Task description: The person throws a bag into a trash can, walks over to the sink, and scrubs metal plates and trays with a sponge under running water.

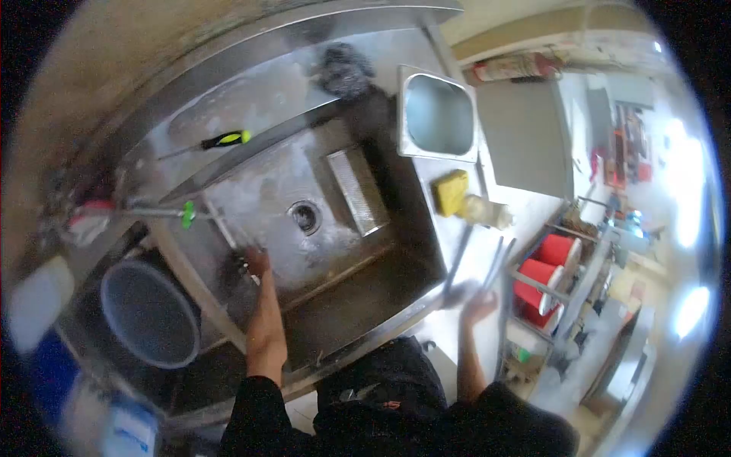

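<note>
My left hand (257, 263) reaches down into the left side of the metal sink (251, 183). Its fingers look closed around something shiny that I cannot make out; a thin pale bar (221, 225) extends up-left from there. My right hand (478, 306), smeared by motion, is over the right edge of the sink. Long, blurred metal strips (495, 263) lie beside its fingers, and whether it grips them is unclear. A perforated metal tray (358, 190) rests in the sink, right of the drain (304, 218).
A screwdriver (225, 140) and steel scouring wool (343, 70) lie on the back ledge. Along the right stand a metal pan (439, 116), a yellow sponge (451, 193) and a pale bottle (489, 212). A grey bucket (114, 305) sits left; red containers (537, 286) are on a right-hand rack.
</note>
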Demonstrator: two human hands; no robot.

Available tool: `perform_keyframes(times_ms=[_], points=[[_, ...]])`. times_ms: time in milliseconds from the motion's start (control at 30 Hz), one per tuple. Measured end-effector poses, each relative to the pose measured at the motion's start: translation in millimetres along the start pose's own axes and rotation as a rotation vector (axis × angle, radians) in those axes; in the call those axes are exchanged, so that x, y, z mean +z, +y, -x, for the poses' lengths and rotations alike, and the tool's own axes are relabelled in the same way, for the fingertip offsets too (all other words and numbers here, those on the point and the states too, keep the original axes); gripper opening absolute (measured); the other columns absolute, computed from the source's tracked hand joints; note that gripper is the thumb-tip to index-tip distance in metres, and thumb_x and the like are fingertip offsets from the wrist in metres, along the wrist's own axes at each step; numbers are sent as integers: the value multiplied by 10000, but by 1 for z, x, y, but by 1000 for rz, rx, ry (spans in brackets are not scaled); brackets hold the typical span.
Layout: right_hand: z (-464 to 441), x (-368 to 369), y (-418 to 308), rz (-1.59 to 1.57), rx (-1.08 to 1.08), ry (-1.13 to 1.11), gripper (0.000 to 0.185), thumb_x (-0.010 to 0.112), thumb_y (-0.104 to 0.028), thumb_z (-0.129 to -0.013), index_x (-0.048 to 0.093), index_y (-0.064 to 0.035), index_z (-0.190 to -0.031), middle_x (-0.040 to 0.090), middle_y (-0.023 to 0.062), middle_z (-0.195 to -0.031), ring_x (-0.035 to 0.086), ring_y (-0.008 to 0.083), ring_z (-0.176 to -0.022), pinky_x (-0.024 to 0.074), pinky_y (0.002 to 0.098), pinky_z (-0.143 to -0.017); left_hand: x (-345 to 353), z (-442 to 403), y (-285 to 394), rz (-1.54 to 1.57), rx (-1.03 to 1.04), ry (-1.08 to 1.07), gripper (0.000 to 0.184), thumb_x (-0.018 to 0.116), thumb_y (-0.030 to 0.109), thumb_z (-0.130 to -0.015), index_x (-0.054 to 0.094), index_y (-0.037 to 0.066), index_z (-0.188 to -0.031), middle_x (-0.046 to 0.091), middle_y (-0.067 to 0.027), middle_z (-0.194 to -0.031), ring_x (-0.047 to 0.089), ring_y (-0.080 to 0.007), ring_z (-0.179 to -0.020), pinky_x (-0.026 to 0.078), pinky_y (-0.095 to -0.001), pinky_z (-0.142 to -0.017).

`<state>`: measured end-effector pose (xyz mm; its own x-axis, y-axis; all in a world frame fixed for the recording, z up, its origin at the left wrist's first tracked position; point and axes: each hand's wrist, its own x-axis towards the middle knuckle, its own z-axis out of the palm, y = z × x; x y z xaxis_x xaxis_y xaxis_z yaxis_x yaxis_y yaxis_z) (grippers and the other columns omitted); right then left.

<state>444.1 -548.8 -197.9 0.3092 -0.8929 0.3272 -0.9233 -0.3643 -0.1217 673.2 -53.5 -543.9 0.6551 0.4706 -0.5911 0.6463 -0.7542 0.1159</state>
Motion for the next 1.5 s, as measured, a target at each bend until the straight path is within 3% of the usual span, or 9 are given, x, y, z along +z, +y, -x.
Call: perform_keyframes(times_ms=[167, 367, 433, 767, 1100, 1233, 1267, 1367, 1500], points=[[-7, -71, -200, -328, -679, -95, 311, 574, 11, -804, 474, -8, -1097, 487, 186, -1141, 476, 344, -1123, 420, 434, -902, -39, 2, 55, 323, 254, -94, 365, 604, 266, -817, 569, 41, -1102, 608, -218, -1028, 582, -384, -946, 467, -479, -821], [-61, 9, -318, -344, -514, -494, 379, 587, -118, -835, 433, 23, -1152, 504, 218, -1090, 549, 386, -956, 474, 448, -774, -27, -14, 105, -121, 686, 121, 274, 621, 276, -779, 651, 11, -844, 639, -178, -758, 629, -331, -707, 504, -451, -663], [-58, 57, -300, 1, -945, -17, 415, 614, -166, -805, 459, 1, -1151, 490, 233, -1088, 560, 410, -867, 479, 464, -762, -5, -38, 94, 44, 699, 199, 303, 586, 314, -796, 644, 17, -810, 635, -172, -756, 630, -342, -718, 504, -445, -660], [-82, -41, -385, -608, -440, -205, 130, 567, -127, -827, 566, 2, -836, 603, 145, -834, 606, 287, -746, 472, 377, -630, -23, -67, 78, 489, 735, 91, 308, 485, 227, -906, 524, 57, -1160, 620, -133, -985, 611, -279, -930, 469, -417, -806], [-159, 104, -456, 206, -1831, -364, 314, 521, -240, -838, 565, -9, -1046, 520, 230, -1121, 558, 408, -959, 442, 465, -863, -118, 29, 133, 1531, 4, -701, 684, 601, 384, -867, 294, 82, -1398, 421, -81, -1346, 397, -247, -1239, 350, -408, -1002], [-199, 228, -404, 212, -1646, 53, 596, 534, -263, -792, 394, 108, -1236, 459, 302, -1211, 517, 461, -1016, 419, 509, -911, -137, 53, 142, 1743, 346, -476, 498, 549, 132, -918, 320, 55, -1354, 490, -63, -1280, 470, -189, -1152, 347, -340, -989], [-153, 135, -444, 303, -1256, -427, 574, 521, -191, -786, 373, 140, -1231, 485, 312, -1189, 551, 449, -984, 455, 507, -867, -136, 56, 138, 1638, 310, -366, 511, 544, 136, -922, 307, 57, -1368, 485, -64, -1285, 467, -184, -1155, 353, -336, -981], [-200, 155, -446, -272, -1768, -64, 561, 501, -134, -782, 369, 108, -1271, 541, 279, -1130, 620, 373, -876, 518, 424, -762, -144, 63, 125, 1588, 238, -181, 503, 515, 220, -945, 318, 57, -1378, 490, -52, -1260, 457, -169, -1133, 348, -312, -970], [-113, -24, -484, -868, -677, -979, 459, 488, -185, -873, 411, 5, -1283, 598, 149, -1008, 605, 183, -832, 500, 277, -695, -143, 60, 95, 1499, 158, -201, 525, 449, 360, -964, 337, 64, -1382, 483, -36, -1238, 433, -166, -1097, 313, -294, -980]])
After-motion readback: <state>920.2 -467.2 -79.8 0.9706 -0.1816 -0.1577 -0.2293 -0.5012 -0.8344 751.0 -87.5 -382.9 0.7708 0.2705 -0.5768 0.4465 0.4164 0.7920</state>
